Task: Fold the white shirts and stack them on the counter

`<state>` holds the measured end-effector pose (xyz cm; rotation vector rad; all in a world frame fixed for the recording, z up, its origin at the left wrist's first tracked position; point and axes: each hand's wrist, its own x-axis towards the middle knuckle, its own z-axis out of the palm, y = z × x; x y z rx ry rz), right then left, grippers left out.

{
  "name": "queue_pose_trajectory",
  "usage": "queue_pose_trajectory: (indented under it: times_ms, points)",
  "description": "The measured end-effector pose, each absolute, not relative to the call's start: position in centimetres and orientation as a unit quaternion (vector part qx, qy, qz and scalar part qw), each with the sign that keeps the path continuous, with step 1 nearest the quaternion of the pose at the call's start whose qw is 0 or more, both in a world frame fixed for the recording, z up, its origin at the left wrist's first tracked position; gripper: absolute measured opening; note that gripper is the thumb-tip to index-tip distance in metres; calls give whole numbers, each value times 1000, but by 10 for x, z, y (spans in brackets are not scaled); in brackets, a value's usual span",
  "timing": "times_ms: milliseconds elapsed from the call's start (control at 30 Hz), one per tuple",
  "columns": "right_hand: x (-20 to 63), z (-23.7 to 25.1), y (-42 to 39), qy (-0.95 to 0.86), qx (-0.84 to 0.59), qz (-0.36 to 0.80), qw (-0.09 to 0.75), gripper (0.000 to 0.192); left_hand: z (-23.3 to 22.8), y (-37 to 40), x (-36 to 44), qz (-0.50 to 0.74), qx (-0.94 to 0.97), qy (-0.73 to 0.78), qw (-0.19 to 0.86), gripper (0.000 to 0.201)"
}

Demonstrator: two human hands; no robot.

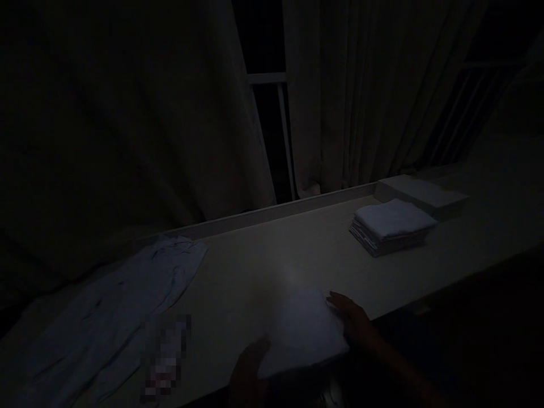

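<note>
Very dim here, and both hands are on a pale, folded rectangular cloth [304,331] lying flat at the near edge of the long light-coloured table [272,255]. The right hand [352,317] rests at its right edge, fingers stretched out flat against the fabric, not curled around it. The left hand [249,368] sits at the near left corner; it's too dark to tell how its fingers are set. The cloth looks smooth and neatly squared, its longer side running roughly left to right, slightly angled to the table edge. Further back on the right, a stack of folded white cloths [393,226] sits just in front of a flat white box [425,195]. On the left, a crumpled pale blue garment [123,300] lies spread out lengthways.
</note>
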<state>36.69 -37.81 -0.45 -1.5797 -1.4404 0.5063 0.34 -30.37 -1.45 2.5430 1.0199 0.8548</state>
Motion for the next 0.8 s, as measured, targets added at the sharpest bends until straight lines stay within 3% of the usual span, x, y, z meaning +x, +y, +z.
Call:
queue_pose_trajectory:
  times_ms: [167,267,400,567,800]
  points:
    - [376,9,-386,-677,-637,133,344,64,34,-283,26,286,755,483,339,56]
    - [365,12,-376,-713,-625,121,293,57,61,-277,44,302,715,496,390,52]
    - [352,1,-372,-712,-603,141,330,43,79,-283,56,321,691,514,393,44]
    - [355,6,-372,-674,-566,220,421,43,81,-286,50,373,646,530,403,37]
    - [354,73,-347,-518,-656,397,380,46,103,-254,51,401,576,546,458,41]
